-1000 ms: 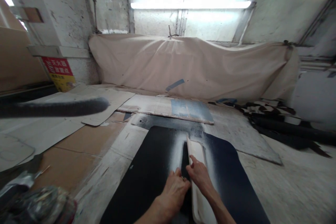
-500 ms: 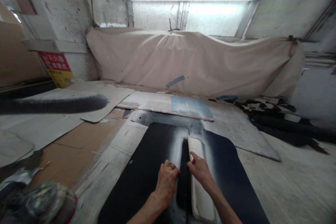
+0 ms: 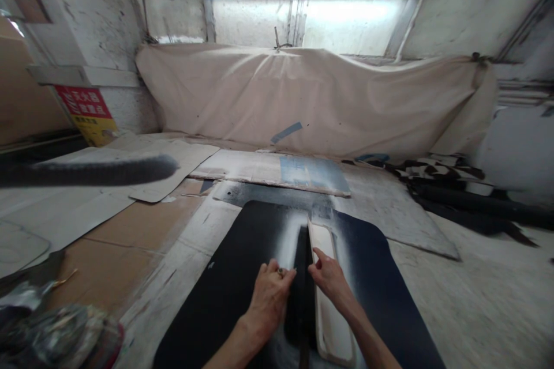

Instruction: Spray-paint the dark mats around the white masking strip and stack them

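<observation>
A large black sheet [image 3: 216, 300] with rounded corners lies before me, dusted with pale overspray around a bare dark strip. On its right half rests a long off-white piece [image 3: 333, 323] with rounded corners; its left edge is raised. My right hand [image 3: 329, 278] pinches that edge between thumb and bent fingers, index finger pointing forward along it. Left of the dark strip, my left hand [image 3: 270, 288] has its fingers curled and pressed together, a ring on one finger. What its fingertips hold, if anything, is hidden. A narrow dark gap separates both hands.
A blurred dark bar [image 3: 108, 172] juts in from the left over pale sheets [image 3: 104, 199]. A cluttered round container [image 3: 69, 334] stands at lower left. Dark scraps [image 3: 450, 184] lie at right. Cardboard [image 3: 116, 253] covers part of the table; a beige cloth [image 3: 311, 104] hangs behind.
The view has shifted slightly. My left hand has moved a little left and up. My right hand keeps its pinch on the off-white piece, which lies nearly where it was.
</observation>
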The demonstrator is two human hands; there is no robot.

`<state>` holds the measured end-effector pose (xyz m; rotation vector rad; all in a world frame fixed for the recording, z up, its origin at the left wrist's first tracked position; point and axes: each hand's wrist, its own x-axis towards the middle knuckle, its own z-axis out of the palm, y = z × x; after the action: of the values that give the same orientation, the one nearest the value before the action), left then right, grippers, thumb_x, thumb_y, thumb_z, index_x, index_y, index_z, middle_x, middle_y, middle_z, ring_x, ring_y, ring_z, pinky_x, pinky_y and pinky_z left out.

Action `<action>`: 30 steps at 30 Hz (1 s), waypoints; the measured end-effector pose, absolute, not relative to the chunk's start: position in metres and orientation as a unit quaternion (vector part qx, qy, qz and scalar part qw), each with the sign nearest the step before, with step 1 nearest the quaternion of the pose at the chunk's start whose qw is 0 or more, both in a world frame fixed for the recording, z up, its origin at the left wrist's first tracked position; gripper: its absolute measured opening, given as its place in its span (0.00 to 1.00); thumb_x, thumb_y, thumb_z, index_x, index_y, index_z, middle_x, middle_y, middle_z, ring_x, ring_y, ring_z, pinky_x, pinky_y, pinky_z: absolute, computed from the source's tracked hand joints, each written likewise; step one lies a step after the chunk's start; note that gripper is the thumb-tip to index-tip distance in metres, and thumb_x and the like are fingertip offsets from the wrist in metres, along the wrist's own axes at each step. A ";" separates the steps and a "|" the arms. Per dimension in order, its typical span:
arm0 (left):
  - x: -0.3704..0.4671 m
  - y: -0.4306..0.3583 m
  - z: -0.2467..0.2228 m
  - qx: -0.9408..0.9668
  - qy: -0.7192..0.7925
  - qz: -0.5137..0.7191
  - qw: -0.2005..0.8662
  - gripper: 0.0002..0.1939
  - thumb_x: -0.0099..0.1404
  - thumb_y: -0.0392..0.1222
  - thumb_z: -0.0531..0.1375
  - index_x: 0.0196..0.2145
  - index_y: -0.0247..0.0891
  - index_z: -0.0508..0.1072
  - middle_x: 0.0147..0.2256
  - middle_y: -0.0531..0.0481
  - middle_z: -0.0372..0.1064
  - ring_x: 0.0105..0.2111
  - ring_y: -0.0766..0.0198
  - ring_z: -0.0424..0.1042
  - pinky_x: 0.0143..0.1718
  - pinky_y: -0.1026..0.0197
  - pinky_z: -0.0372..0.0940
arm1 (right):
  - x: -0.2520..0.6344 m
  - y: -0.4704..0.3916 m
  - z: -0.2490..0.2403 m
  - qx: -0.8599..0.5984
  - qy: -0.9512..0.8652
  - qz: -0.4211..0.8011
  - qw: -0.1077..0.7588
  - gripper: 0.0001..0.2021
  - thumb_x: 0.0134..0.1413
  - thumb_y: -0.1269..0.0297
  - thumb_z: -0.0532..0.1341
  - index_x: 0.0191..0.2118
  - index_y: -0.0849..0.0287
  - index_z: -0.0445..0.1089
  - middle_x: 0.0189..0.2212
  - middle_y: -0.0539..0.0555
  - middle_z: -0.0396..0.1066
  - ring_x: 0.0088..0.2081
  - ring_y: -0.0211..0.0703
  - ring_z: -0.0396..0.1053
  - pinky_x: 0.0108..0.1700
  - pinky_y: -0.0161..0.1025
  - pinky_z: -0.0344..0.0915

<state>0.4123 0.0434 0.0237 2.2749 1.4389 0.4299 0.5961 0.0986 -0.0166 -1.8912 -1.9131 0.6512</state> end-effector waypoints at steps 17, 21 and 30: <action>0.391 0.052 0.021 0.597 0.508 0.351 0.512 0.28 0.66 0.51 0.41 0.61 0.41 0.46 0.55 0.42 0.58 0.49 0.59 0.65 0.51 0.52 0.58 | 0.595 0.095 -0.012 -0.662 -0.689 0.232 0.180 0.25 0.47 0.72 0.49 0.53 0.73 0.61 0.22 0.54 0.71 0.26 0.42 0.67 0.30 0.35 0.57; 0.388 0.055 0.015 0.668 0.605 0.385 0.197 0.20 0.64 0.39 0.44 0.53 0.40 0.62 0.51 0.43 0.64 0.50 0.57 0.62 0.51 0.48 0.57 | 0.596 0.095 -0.011 -0.666 -0.692 0.217 0.176 0.25 0.47 0.71 0.50 0.53 0.74 0.61 0.23 0.54 0.71 0.27 0.43 0.67 0.33 0.36 0.57; 0.323 0.149 -0.011 0.587 0.771 0.241 0.062 0.29 0.59 0.40 0.54 0.56 0.25 0.52 0.56 0.29 0.54 0.57 0.45 0.53 0.53 0.45 0.54 | 0.597 0.091 -0.007 -0.661 -0.696 0.214 0.181 0.25 0.48 0.71 0.48 0.52 0.75 0.61 0.22 0.54 0.72 0.26 0.41 0.67 0.31 0.35 0.58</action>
<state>0.3226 0.1491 -0.0111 1.7745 2.3306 0.7283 0.5975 0.0915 -0.0073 -1.8666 -1.9668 0.6052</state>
